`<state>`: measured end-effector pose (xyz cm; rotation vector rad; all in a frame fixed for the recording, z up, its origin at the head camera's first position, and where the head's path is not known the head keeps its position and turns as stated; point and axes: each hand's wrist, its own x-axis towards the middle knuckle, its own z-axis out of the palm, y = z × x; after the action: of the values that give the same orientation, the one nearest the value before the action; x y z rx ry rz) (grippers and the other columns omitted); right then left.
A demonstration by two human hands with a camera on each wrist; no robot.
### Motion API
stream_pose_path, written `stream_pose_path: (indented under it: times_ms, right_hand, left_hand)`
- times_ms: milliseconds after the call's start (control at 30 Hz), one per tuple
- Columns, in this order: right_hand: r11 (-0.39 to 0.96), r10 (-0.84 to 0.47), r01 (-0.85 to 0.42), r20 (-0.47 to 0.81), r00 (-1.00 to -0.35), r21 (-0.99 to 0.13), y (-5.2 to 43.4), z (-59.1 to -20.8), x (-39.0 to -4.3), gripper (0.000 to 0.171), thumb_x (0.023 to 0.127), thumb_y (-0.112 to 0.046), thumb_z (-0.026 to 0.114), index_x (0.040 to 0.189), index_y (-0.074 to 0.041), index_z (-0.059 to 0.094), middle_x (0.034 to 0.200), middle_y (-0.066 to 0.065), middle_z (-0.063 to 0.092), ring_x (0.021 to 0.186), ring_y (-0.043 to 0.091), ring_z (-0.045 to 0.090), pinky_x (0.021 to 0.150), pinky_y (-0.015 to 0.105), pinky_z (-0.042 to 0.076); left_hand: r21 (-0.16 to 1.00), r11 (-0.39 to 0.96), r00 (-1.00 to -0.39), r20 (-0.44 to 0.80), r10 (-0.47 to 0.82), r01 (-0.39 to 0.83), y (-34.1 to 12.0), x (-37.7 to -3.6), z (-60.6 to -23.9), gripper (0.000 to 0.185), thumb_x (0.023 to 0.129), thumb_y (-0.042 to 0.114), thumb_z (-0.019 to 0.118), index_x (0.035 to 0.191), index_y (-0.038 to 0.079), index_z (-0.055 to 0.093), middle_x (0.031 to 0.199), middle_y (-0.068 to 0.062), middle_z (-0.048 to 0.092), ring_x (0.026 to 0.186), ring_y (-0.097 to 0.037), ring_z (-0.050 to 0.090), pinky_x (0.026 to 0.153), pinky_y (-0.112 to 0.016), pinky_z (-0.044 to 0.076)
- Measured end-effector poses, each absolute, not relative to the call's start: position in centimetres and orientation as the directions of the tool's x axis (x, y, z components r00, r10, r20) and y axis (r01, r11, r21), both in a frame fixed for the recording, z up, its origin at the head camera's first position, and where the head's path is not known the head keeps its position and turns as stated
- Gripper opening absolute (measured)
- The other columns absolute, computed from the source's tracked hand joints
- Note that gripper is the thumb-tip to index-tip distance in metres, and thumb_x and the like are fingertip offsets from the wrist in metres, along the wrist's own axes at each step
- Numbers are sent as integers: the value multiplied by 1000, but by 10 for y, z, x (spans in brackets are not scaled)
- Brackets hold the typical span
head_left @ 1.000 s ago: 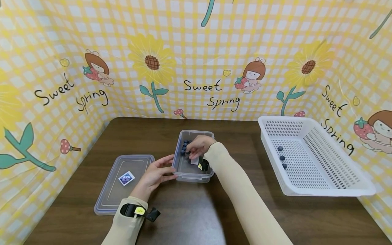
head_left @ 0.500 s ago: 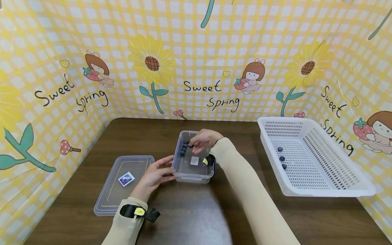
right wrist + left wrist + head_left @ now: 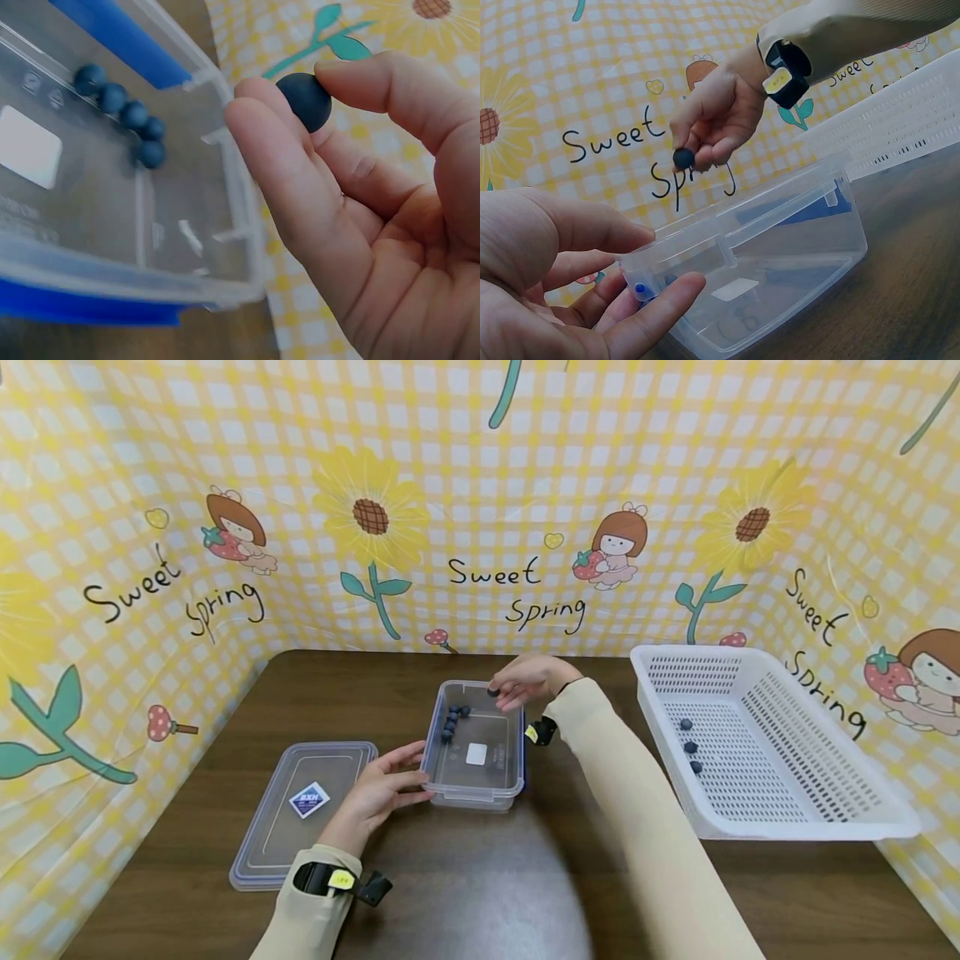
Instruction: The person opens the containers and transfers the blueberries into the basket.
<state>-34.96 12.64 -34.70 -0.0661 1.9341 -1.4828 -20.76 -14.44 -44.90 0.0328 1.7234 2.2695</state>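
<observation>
A clear plastic box (image 3: pixel 474 789) stands mid-table with several dark blue balls (image 3: pixel 452 720) in its far left corner. My right hand (image 3: pixel 521 681) hovers over the box's far rim and pinches one blue ball (image 3: pixel 304 100) between thumb and fingertips; that ball (image 3: pixel 683 158) also shows in the left wrist view. My left hand (image 3: pixel 384 785) rests with straight fingers against the box's near left wall (image 3: pixel 676 259). More blue balls (image 3: pixel 124 111) lie inside along the wall.
The box's clear lid (image 3: pixel 300 810) with a blue sticker lies flat to the left. A white perforated basket (image 3: pixel 757 810) at the right holds three blue balls (image 3: pixel 690 747). Patterned yellow walls enclose the brown table (image 3: pixel 465 893) on three sides.
My right hand has risen out of the box with one blue ball and moved back and to the right. The left hand and box have stayed put.
</observation>
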Motion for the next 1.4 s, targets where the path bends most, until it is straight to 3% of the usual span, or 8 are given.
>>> stream_pose_path:
  times_ms: [300, 700, 867, 1033, 1167, 1400]
  right_hand:
    - [305, -446, 327, -438, -780, -894, 166, -327, -353, 23, 102, -5, 50, 118, 11, 55, 74, 10, 65, 72, 21, 69, 81, 36, 60]
    - [248, -366, 325, -399, -841, -913, 233, -314, -351, 35, 103, -6, 48, 131, 14, 45, 88, 11, 65, 82, 20, 68, 85, 33, 58]
    - [185, -319, 336, -380, -868, -923, 266, -312, -343, 25, 101, -5, 51, 124, 5, 46, 98, 13, 57, 85, 20, 67, 91, 34, 56]
    - [73, -257, 385, -390, -884, -920, 299, -313, -334, 7, 100, -3, 52, 105, 0, 55, 96, 13, 58, 84, 22, 68, 87, 32, 57]
    - [-53, -230, 446, -424, -876, -893, 328, -316, -326, 14, 101, -4, 51, 93, -2, 63, 93, 13, 61, 85, 24, 69, 85, 33, 58]
    - [-168, -231, 517, -476, -848, -839, 374, -324, -309, 24, 102, -2, 44, 88, -2, 64, 91, 13, 63, 86, 23, 68, 88, 31, 56]
  left_hand:
    - [948, -233, -959, -165, 232, -219, -145, -208, -450, 61, 90, -16, 57, 147, -9, 38, 122, -17, 49, 82, -21, 66, 78, -41, 60]
    - [947, -242, -958, -152, 244, -212, -145, -208, -450, 62, 89, -16, 57, 148, -9, 37, 125, -20, 49, 81, -20, 67, 79, -42, 60]
    - [947, -240, -960, -158, 232, -214, -146, -208, -450, 62, 89, -17, 57, 147, -9, 38, 123, -19, 49, 80, -20, 67, 78, -42, 60]
    - [948, -239, -956, -148, 251, -209, -146, -207, -449, 61, 91, -16, 55, 148, -10, 35, 125, -20, 48, 80, -20, 67, 80, -41, 60]
    - [949, -235, -956, -147, 254, -208, -146, -206, -448, 61, 91, -15, 55, 148, -10, 35, 126, -21, 48, 80, -19, 67, 80, -41, 60]
    - [949, -235, -954, -147, 261, -210, -146, -207, -448, 61, 91, -15, 55, 148, -10, 35, 126, -21, 47, 81, -19, 67, 80, -41, 60]
